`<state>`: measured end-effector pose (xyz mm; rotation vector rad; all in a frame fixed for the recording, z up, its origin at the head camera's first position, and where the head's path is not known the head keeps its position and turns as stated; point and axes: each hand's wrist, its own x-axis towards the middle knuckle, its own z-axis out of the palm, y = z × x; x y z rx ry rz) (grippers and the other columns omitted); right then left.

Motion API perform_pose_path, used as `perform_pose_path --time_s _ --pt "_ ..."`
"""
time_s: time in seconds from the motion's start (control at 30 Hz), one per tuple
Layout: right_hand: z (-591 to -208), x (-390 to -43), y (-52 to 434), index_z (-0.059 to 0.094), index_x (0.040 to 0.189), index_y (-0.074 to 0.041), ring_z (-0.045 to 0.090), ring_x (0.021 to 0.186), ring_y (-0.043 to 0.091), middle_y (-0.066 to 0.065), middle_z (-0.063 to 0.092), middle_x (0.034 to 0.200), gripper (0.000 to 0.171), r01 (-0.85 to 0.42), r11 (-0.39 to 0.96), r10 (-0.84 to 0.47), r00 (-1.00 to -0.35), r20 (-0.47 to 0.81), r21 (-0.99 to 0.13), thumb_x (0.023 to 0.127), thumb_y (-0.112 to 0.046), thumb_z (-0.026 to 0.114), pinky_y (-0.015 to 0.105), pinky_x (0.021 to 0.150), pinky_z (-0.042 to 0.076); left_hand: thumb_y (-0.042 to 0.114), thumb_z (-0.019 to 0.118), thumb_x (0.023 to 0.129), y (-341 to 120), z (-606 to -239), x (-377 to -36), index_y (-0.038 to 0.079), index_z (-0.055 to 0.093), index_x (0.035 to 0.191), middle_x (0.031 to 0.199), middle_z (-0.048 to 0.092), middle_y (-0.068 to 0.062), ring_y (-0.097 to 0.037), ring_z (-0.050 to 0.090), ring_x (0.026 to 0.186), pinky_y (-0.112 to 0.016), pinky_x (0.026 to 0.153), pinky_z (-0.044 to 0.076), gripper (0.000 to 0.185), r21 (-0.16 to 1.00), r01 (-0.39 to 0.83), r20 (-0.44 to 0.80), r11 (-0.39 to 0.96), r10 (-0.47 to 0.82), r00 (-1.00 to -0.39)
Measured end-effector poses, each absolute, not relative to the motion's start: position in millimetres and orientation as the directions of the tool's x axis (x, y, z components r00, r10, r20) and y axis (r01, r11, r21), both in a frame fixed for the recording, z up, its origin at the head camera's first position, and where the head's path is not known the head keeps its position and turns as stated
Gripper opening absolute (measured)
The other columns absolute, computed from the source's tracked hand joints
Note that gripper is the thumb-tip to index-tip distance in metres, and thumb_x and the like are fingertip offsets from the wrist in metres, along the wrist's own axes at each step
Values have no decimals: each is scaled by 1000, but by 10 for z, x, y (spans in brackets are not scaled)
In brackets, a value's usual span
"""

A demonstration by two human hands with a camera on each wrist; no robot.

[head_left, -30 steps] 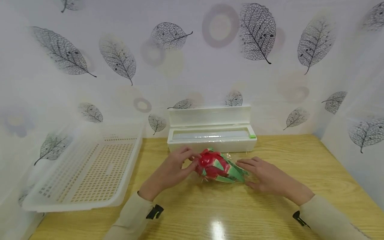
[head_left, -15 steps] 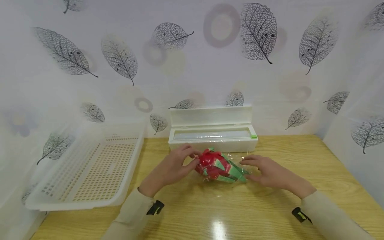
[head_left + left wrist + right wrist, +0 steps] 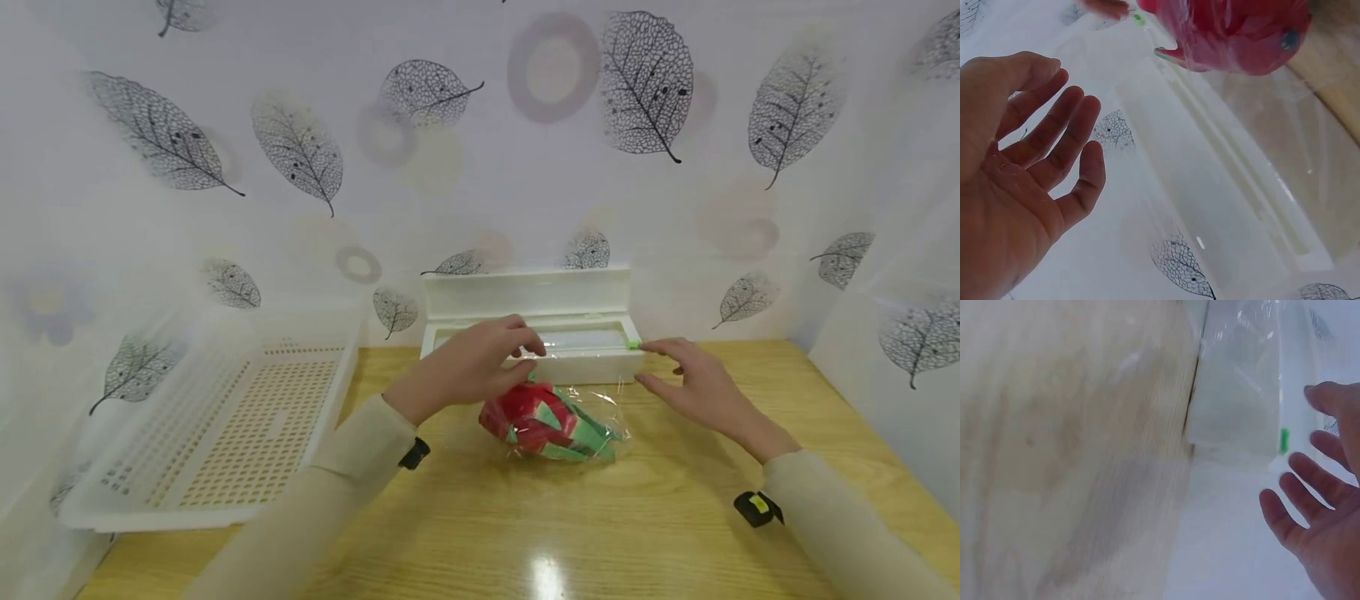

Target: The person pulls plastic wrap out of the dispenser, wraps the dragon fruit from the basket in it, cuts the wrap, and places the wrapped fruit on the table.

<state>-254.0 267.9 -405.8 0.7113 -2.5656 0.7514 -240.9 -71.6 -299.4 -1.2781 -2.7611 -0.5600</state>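
A dragon fruit, red with green scales, lies on the table with clear cling film over it. Behind it stands a white cling film box, its lid raised and a roll inside. My left hand is above the fruit and in front of the box, fingers loosely bent, holding nothing; the left wrist view shows its bare palm. At the box's right end, my right hand has its fingertips close to the green slider; whether they touch it cannot be told.
A white plastic basket with a perforated base sits on the left of the wooden table. A leaf-patterned white cloth hangs right behind the box and along both sides.
Both hands have left the wrapped dragon fruit. The left has risen toward the box's front; the right has moved up and right to the box's right end. The fruit stays about where it was.
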Motion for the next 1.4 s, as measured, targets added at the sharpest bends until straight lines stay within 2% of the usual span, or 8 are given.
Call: perform_pose_path --time_s 0.17,0.3,0.53,0.67,0.8,0.97,1.17,1.4 --pt "-4035 -2799 2724 45 149 1 50 130 49 30 50 146 71 -427 739 -298 -901 316 -521 94 -32 75 65 93 53 18 61 102 -486 -2919 -2619 10 69 125 120 68 -4 -18 66 104 -31 89 56 25 281 748 90 601 760 -644" --pt "-4081 -2944 2715 33 156 0 44 137 52 31 44 152 87 -323 740 -279 -945 169 -590 93 -44 73 67 101 48 17 59 103 -244 -2926 -2786 11 66 129 123 67 -5 -19 65 110 -31 91 55 28 236 744 -4 625 766 -642" --pt "-4179 -2994 2731 37 155 -1 54 132 51 29 53 147 80 -291 693 -265 -954 143 -660 95 -40 73 67 104 46 23 54 105 223 -3003 -2961 19 54 144 139 61 -4 -17 58 125 -35 99 53 39 125 728 -195 674 736 -648" --pt "-4212 -2995 2743 38 157 -5 61 125 48 29 56 144 77 -282 652 -250 -956 151 -704 96 -35 73 60 102 51 25 54 104 418 -3080 -2990 26 45 152 149 55 2 -15 53 134 -34 104 50 49 90 711 -243 697 708 -663" --pt "-4230 -2988 2749 36 158 -7 64 122 47 29 55 145 76 -257 601 -246 -960 131 -756 96 -33 73 35 91 60 27 53 104 555 -3141 -2961 37 33 159 160 43 2 -16 50 138 -35 101 52 59 86 645 -297 759 638 -710" --pt "-4248 -2976 2769 34 158 -6 63 122 49 30 53 146 76 -245 561 -242 -962 126 -791 96 -28 73 20 84 59 37 53 105 680 -3214 -2885 49 21 160 156 42 -4 -21 55 128 -36 97 55 65 -35 606 -286 795 573 -768" --pt "-4268 -2971 2753 40 156 -7 63 120 52 31 56 141 70 -246 507 -232 -962 144 -826 96 -22 73 20 81 59 50 55 103 720 -3273 -2800 53 15 159 155 41 -3 -18 54 125 -31 93 57 69 -203 591 -246 781 543 -803" --pt "-4274 -2955 2733 45 152 -5 64 119 52 33 53 143 65 -236 477 -223 -964 144 -846 95 -21 74 29 78 63 36 58 103 673 -3276 -2801 45 27 160 152 48 -2 -19 58 121 -29 92 56 65 -170 606 -176 777 581 -794"
